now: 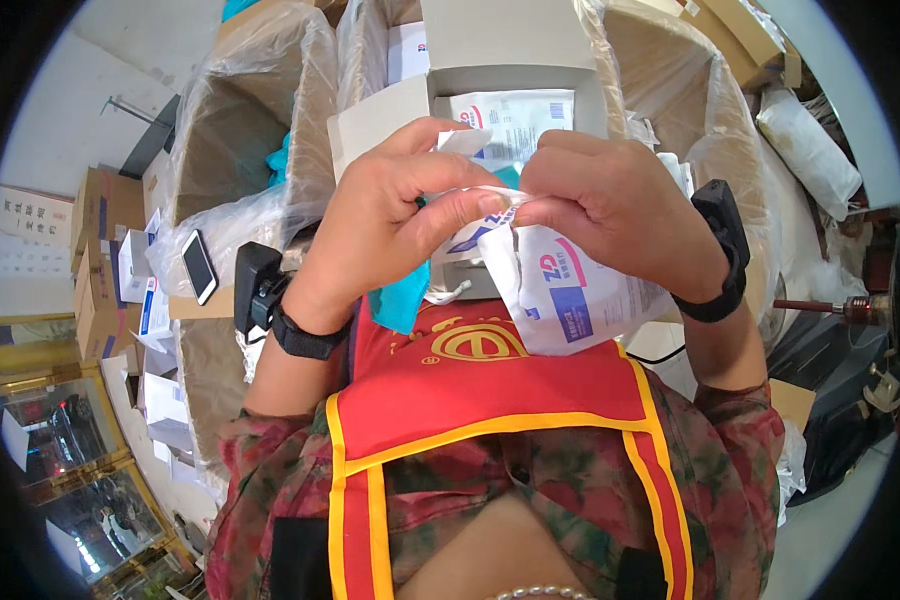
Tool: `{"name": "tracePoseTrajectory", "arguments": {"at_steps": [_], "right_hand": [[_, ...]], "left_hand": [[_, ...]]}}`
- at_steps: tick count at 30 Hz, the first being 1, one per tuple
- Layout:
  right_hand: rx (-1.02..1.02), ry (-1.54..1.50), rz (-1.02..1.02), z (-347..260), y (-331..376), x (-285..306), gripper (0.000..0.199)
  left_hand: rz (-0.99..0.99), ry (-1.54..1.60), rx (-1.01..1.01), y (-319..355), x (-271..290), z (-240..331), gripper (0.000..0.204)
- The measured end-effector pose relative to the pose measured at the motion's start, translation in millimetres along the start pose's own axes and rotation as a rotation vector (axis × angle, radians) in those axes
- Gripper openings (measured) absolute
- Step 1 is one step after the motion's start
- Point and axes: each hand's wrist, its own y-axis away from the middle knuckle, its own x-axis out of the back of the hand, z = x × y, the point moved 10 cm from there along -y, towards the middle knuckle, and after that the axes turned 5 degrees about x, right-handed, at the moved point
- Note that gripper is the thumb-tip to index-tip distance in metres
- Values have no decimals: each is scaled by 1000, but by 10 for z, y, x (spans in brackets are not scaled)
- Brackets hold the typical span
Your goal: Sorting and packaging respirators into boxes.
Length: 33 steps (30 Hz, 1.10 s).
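Note:
My left hand [395,205] and my right hand [620,205] meet in front of my chest, both closed on a white printed paper packet [595,300]. Thumbs and fingers pinch its upper part, where a ragged torn edge shows. The larger piece of the packet hangs below my right hand. Under my left hand shows a piece of teal material [400,300]; whether it belongs to the packet I cannot tell. Just beyond my hands stands an open white box [515,40] with its flaps up. A similar white packet [530,115] lies inside it.
Large cartons lined with clear plastic stand at the left [255,100] and right [670,75]. Teal items [280,160] lie in the left one. A phone [199,267] rests to the left, near stacked brown boxes [105,270]. A white wrapped roll [808,150] lies far right.

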Motion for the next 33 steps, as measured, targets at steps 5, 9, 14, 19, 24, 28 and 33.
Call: {"name": "tracePoseTrajectory", "arguments": {"at_steps": [5, 9, 14, 19, 24, 28, 33], "right_hand": [[-6, 75, 81, -25, 20, 3, 16], [93, 372, 17, -257, -26, -38, 15], [199, 434, 25, -475, 17, -96, 16], [291, 253, 45, -832, 115, 5, 20], [250, 122, 110, -824, 255, 325, 29], [73, 198, 81, -492, 179, 317, 18], [41, 126, 69, -314, 134, 286, 15]], "left_hand": [[216, 57, 112, 28, -13, 36, 9], [298, 316, 334, 103, -26, -216, 12], [343, 553, 547, 169, -76, -531, 15], [466, 664, 759, 302, 94, -1307, 18], [421, 582, 821, 481, 181, -1691, 21], [379, -257, 480, 316, 475, -1067, 20], [52, -201, 123, 162, 345, -130, 31]]}}
